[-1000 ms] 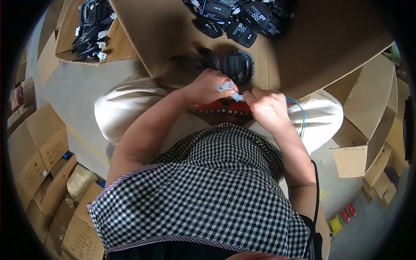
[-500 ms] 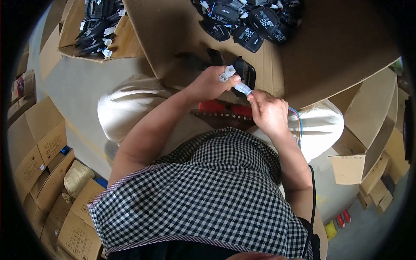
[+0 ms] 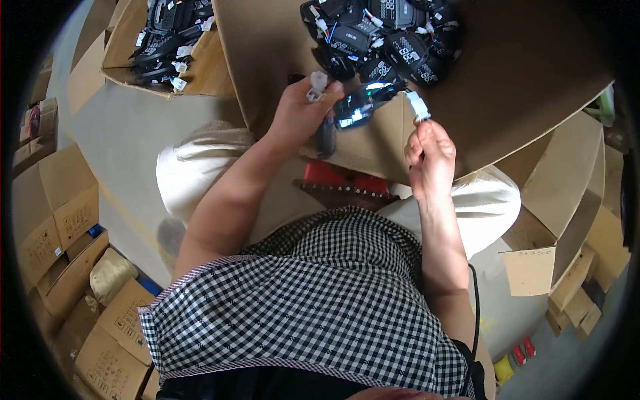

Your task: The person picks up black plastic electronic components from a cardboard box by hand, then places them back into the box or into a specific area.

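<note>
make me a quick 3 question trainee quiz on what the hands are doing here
1. True or false: the left hand and the right hand each hold a white connector.
2. Where does the pile of black display units lie? A) on the floor B) on the big cardboard sheet C) on the lap
3. Fill in: the glossy black unit sits between the two ____.

Key: 1 true; 2 B; 3 hands
</note>
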Demonstrator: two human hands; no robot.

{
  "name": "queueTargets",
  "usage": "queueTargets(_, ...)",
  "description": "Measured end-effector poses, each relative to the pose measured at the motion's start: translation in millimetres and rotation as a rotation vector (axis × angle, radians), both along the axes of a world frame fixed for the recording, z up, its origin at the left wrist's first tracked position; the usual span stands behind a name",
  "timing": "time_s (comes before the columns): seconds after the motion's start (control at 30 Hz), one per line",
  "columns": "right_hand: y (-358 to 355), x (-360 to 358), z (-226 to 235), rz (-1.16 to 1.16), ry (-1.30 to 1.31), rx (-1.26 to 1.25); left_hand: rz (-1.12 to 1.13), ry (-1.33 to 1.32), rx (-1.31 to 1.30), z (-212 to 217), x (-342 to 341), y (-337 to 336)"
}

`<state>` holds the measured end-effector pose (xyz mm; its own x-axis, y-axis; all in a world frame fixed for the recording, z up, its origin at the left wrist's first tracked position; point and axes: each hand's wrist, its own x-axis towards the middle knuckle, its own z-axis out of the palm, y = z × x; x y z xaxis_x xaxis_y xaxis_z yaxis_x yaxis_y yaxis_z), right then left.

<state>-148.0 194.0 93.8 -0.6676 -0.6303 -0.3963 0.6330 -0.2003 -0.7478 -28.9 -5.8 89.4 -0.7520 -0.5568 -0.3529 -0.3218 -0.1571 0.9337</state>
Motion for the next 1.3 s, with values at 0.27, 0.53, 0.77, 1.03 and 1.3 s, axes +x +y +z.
queueTargets(0.27,17.8,56.7,16.6,0.523,1.021,0.07,0.003,0.156,0.535,2.3,6.6,-6.6)
queueTargets(0.53,11.4,77.9,15.7,0.782,1.518,0.242,-0.212,0.355,0.676,12.2,16.9,4.3)
queueTargets(0.77,32.3,60.7,9.2,0.679,1.493,0.473,0.391,0.988,0.156,108.9,86.8,-74.1)
queueTargets(1.03,23.2,67.7,-10.5,0.742,1.442,0.504,0.705,0.766,-0.322,114.1,83.3,-321.8)
queueTargets(1.3,-23.6,12.0,-34.4,0.489,0.685,0.491,0.705,0.196,-0.435,69.9,54.6,-307.2)
